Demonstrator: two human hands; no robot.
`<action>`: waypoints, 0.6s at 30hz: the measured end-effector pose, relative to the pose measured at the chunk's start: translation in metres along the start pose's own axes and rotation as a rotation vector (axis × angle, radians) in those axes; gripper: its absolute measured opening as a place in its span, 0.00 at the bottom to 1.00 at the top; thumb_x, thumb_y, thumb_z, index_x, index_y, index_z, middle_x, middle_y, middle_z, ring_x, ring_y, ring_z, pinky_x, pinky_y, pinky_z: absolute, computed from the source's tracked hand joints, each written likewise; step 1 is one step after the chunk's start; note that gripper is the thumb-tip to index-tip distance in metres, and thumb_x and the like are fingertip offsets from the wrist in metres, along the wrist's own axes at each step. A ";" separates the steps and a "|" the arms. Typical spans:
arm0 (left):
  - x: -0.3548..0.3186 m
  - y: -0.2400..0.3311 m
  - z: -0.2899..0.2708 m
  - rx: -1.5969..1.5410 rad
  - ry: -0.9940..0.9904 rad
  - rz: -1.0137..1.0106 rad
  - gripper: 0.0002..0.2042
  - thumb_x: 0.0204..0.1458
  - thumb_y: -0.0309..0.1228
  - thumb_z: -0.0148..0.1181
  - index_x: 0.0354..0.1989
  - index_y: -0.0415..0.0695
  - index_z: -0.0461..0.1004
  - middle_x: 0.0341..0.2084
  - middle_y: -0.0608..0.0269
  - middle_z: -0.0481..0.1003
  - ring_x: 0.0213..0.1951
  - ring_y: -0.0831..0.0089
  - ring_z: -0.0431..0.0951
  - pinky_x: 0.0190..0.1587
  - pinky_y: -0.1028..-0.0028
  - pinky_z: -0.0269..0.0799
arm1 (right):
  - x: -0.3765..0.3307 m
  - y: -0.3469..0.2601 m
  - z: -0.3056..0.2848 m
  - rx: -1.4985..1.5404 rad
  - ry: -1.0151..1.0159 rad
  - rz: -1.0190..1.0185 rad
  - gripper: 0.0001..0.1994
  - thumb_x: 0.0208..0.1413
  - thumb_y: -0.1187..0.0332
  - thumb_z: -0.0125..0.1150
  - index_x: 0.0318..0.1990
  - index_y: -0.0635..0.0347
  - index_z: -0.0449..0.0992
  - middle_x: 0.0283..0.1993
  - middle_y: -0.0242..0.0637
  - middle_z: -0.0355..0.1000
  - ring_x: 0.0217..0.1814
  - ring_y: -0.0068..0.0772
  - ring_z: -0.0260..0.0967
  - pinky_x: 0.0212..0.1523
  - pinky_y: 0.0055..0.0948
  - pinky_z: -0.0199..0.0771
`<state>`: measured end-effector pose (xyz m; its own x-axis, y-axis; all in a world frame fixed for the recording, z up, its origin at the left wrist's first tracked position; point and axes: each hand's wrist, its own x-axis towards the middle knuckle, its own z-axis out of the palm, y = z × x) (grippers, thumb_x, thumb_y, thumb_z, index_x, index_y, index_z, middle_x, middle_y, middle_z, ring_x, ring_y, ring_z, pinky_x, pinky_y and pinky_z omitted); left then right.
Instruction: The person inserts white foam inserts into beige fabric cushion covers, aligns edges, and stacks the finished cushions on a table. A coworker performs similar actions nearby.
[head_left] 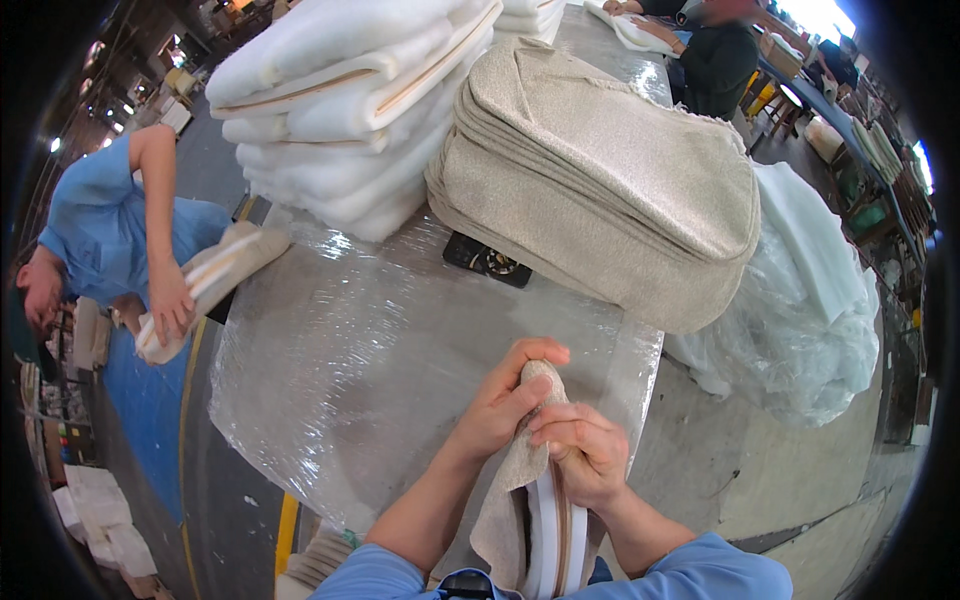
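A beige woven cushion cover (500, 510) is close to my body, partly drawn over a white padded cushion insert (546, 535) with a tan strip along its edge. My left hand (503, 402) grips the cover's rounded far end, thumb on top. From the other side my right hand (588, 452) is closed on the same end, its fingers curled over the fabric. The insert's lower part shows through the open side of the cover. What lies inside the end between my hands is hidden.
Plastic film wraps the table (320, 370). Stacked on it are beige covers (630, 190) and white padded inserts (330, 110), with a black object (485, 262) between. Clear plastic sheeting (790, 320) bulges at right. A co-worker (120, 210) at left handles another cushion; others work farther back.
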<state>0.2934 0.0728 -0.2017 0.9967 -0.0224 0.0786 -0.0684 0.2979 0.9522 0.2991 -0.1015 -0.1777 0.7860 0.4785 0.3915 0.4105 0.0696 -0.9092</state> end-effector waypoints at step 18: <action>0.000 0.001 -0.007 -0.045 0.031 -0.242 0.14 0.67 0.37 0.58 0.56 0.44 0.73 0.50 0.61 0.75 0.53 0.72 0.74 0.58 0.69 0.71 | -0.031 0.011 -0.006 0.301 0.447 0.336 0.21 0.70 0.72 0.54 0.68 0.62 0.69 0.65 0.38 0.70 0.48 0.23 0.68 0.49 0.27 0.69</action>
<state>0.2934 0.0800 -0.2034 0.9847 -0.0695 -0.1600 0.1740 0.3293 0.9280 0.2816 -0.1208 -0.1987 0.9931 0.1103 0.0398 0.0106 0.2534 -0.9673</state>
